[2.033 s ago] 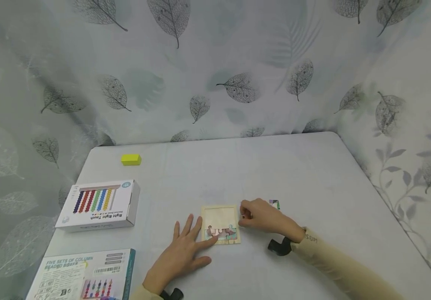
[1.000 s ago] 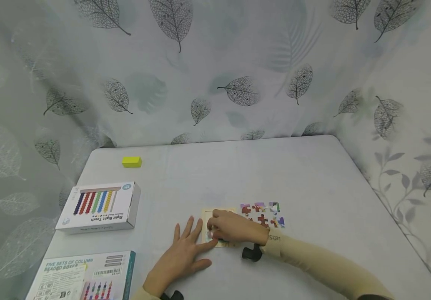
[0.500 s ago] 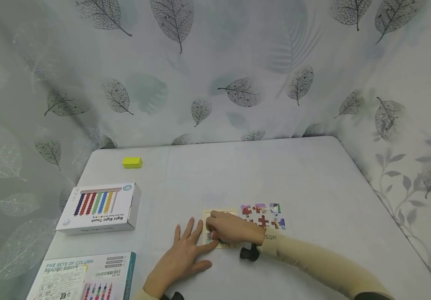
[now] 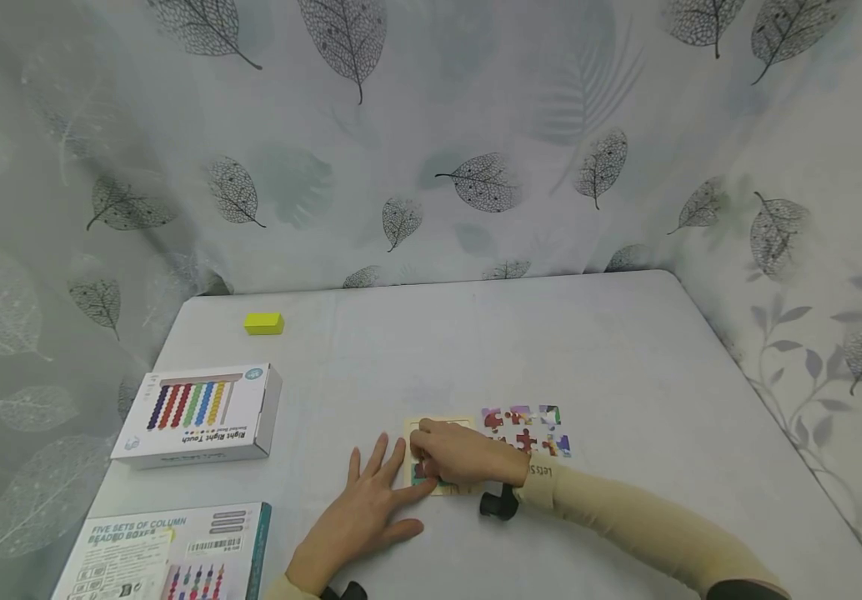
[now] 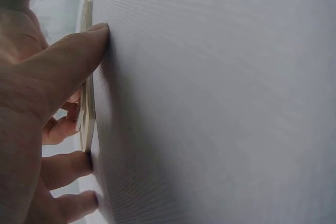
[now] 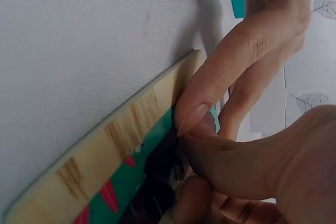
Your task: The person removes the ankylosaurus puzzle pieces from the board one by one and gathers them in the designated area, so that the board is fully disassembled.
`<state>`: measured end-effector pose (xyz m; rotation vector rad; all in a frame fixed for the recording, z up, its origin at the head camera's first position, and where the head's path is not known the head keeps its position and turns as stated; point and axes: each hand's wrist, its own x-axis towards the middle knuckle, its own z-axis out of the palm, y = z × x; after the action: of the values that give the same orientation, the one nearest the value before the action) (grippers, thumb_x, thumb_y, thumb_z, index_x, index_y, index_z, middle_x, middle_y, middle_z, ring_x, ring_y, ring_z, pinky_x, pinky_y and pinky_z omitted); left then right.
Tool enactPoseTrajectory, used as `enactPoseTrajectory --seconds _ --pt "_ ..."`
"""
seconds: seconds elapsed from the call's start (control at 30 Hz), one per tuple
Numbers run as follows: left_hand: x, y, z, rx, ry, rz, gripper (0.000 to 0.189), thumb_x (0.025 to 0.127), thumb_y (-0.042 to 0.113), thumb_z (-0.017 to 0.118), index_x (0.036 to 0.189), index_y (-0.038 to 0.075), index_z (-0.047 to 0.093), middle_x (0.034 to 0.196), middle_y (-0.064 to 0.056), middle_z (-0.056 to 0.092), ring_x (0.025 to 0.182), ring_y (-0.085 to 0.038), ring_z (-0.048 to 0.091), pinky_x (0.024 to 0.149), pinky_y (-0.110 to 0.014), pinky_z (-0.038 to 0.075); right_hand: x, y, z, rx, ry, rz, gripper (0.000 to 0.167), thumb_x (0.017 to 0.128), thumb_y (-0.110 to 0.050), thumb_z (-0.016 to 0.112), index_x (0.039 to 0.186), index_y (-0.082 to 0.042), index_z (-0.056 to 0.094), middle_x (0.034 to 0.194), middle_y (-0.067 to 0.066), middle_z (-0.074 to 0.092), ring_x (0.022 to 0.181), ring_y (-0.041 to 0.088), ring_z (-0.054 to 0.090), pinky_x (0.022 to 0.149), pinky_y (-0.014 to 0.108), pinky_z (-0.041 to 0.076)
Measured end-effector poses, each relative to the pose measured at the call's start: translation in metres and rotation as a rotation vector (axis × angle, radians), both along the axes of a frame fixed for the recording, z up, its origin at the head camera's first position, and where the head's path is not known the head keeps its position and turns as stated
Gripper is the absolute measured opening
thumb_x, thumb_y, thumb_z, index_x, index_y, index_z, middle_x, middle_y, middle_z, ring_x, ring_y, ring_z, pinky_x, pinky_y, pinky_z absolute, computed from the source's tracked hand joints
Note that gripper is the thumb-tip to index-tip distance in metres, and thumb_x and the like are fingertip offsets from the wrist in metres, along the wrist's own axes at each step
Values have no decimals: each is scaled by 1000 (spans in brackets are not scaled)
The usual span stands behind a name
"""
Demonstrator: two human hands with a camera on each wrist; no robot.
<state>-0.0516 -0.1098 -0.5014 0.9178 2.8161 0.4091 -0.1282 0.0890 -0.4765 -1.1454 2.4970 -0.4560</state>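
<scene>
My right hand (image 4: 461, 450) is over a small wooden puzzle board (image 6: 100, 153), its fingers curled. Between its thumb and fingertips it pinches a dark jigsaw piece (image 6: 165, 156), down at the board's picture near one corner; the fingers partly hide it. My left hand (image 4: 359, 521) lies spread on the table, its index finger (image 6: 226, 66) reaching over the board's border. In the right wrist view that fingertip overlaps the right thumb. Beside the board, several loose jigsaw pieces (image 4: 525, 439) lie in rows, partly covered by the right wrist.
On the left stand a white bead-toy box (image 4: 191, 414) and a second box (image 4: 168, 546), cut off by the view's lower edge. A yellow block (image 4: 263, 323) sits toward the back left of the white-covered table (image 4: 596, 350). Leaf-patterned cloth hangs behind.
My right hand has moved left from beside the loose pieces onto the board, uncovering them. During the last second it has shifted only slightly there. The left hand has stayed in place.
</scene>
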Motion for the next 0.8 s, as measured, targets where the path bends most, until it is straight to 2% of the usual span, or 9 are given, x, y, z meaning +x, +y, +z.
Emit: enactPoseTrajectory --seconds 0.3,0.47,0.6,0.8 --pt "-1 1 1 4 7 3 52 89 51 68 139 39 59 158 -27 37 149 -54 25 105 -81 29 -3 0 4 -3 -48 -18 12 94 -12 69 102 -10 60 94 -1 58 78 6 45 71 19 45" --pt "-1 1 1 1 15 1 53 89 51 69 139 39 60 158 -27 38 149 -55 26 104 -81 30 -3 1 1 -7 -63 -24 13 94 -11 68 106 -9 65 98 1 62 81 6 49 75 20 48" --pt "0 2 1 5 17 2 52 89 50 69 139 39 59 158 -27 38 149 -54 26 105 -81 30 -4 3 0 -24 -58 -6 7 94 -10 67 101 -9 68 93 1 60 77 6 45 70 18 44" --pt "1 2 0 21 7 2 51 89 48 70 139 43 58 157 -29 38 148 -56 26 105 -82 28 -5 7 -3 -77 -77 10 3 92 -9 68 94 -9 65 86 -1 59 74 4 42 66 17 38"
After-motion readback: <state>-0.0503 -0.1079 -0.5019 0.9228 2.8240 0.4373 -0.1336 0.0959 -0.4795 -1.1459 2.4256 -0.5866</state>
